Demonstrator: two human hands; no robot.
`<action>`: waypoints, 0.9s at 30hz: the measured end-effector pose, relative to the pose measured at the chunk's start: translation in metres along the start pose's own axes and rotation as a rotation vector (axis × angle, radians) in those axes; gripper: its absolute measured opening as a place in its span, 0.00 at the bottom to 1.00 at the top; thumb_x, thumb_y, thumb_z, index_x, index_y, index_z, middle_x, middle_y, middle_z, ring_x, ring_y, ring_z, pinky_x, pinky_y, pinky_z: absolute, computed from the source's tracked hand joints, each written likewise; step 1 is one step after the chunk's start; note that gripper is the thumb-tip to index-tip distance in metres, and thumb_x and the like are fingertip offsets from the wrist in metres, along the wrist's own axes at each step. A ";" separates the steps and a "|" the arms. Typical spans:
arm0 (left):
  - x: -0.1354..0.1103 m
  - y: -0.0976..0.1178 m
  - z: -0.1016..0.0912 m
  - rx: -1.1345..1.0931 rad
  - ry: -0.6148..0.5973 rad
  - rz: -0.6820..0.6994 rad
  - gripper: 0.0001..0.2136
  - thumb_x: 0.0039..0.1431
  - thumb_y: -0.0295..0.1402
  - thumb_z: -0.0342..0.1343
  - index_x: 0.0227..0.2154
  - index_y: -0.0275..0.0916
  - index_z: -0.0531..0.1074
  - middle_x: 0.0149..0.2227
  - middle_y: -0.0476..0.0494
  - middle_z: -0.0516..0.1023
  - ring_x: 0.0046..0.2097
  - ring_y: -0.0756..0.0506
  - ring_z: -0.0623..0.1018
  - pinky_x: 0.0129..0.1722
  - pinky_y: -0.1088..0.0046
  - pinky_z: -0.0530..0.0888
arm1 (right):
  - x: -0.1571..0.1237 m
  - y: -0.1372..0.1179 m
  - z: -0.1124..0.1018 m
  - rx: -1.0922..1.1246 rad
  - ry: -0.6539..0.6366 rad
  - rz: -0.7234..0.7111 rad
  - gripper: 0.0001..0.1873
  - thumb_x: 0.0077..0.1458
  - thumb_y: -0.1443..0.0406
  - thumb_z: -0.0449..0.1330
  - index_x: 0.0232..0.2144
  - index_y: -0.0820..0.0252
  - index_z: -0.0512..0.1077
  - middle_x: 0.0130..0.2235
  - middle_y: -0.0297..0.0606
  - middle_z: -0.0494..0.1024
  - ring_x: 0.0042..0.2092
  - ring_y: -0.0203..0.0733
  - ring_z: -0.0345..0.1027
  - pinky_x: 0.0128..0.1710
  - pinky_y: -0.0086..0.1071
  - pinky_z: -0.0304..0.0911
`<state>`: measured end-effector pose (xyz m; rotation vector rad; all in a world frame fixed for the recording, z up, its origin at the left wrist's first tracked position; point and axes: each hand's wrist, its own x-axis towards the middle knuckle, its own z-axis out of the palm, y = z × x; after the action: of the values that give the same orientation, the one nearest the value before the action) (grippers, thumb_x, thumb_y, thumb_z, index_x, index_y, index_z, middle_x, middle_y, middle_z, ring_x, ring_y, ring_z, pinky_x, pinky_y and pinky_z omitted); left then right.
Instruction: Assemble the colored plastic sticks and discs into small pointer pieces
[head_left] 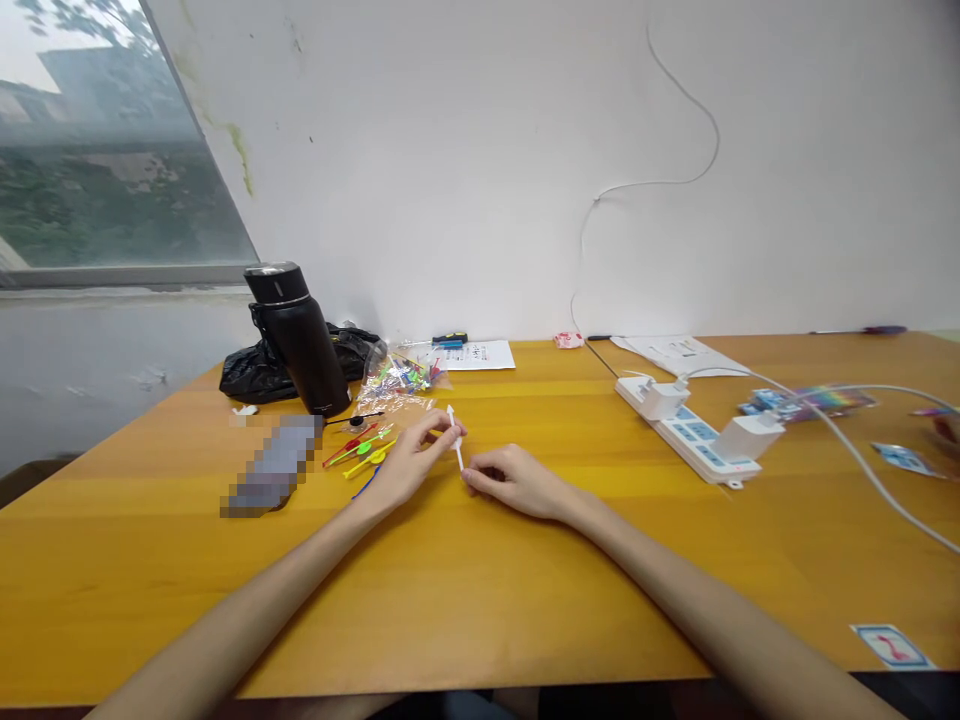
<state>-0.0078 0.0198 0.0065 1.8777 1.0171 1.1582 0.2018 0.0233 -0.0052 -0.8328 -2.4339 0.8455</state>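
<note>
My left hand and my right hand meet over the middle of the wooden table. Both pinch a thin white stick: the left hand's fingers close round its middle, the right hand's fingertips grip its lower end. The stick tilts up and away from me. Just left of my left hand lie several coloured plastic sticks in red, green, yellow and blue. Behind them sits a clear plastic bag with more coloured sticks inside.
A black flask stands at the back left before a black bag. A blurred object lies left. A white power strip with plugs and cables sits right. Papers lie near the wall; a card lies bottom right.
</note>
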 end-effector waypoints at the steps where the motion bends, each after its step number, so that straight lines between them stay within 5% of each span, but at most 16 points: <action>1: 0.001 0.000 -0.003 0.016 0.021 -0.005 0.15 0.66 0.45 0.51 0.37 0.39 0.75 0.38 0.44 0.76 0.44 0.43 0.74 0.46 0.70 0.68 | 0.000 0.000 -0.001 0.004 -0.003 0.002 0.21 0.68 0.55 0.50 0.31 0.61 0.74 0.26 0.32 0.73 0.26 0.34 0.61 0.28 0.28 0.53; 8: 0.013 0.000 -0.042 0.179 0.174 -0.053 0.14 0.64 0.45 0.51 0.43 0.41 0.72 0.43 0.43 0.80 0.43 0.43 0.78 0.43 0.70 0.70 | -0.001 -0.003 -0.004 -0.016 -0.004 0.009 0.21 0.69 0.56 0.50 0.33 0.59 0.76 0.26 0.32 0.73 0.27 0.34 0.63 0.30 0.27 0.54; 11: 0.015 -0.006 -0.071 0.394 0.220 -0.168 0.15 0.64 0.43 0.50 0.48 0.43 0.69 0.40 0.45 0.82 0.35 0.44 0.79 0.35 0.71 0.71 | -0.001 -0.005 -0.004 -0.007 -0.003 0.015 0.21 0.69 0.57 0.50 0.32 0.60 0.76 0.25 0.32 0.72 0.27 0.34 0.63 0.30 0.27 0.53; 16: 0.012 -0.023 -0.111 0.806 0.169 -0.295 0.11 0.63 0.37 0.49 0.44 0.43 0.71 0.39 0.43 0.83 0.39 0.40 0.80 0.37 0.70 0.69 | -0.001 -0.006 -0.004 -0.004 -0.004 0.035 0.21 0.69 0.56 0.50 0.31 0.60 0.76 0.25 0.32 0.72 0.27 0.34 0.62 0.30 0.28 0.54; 27: 0.007 -0.023 -0.106 1.133 0.055 -0.443 0.10 0.64 0.36 0.49 0.41 0.42 0.73 0.42 0.39 0.82 0.42 0.38 0.80 0.35 0.69 0.69 | 0.000 -0.006 -0.004 0.013 -0.012 0.060 0.20 0.69 0.58 0.50 0.31 0.61 0.75 0.25 0.32 0.71 0.27 0.33 0.62 0.30 0.26 0.54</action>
<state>-0.1091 0.0524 0.0270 2.1808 2.2845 0.3297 0.2012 0.0214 0.0018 -0.9026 -2.4220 0.8891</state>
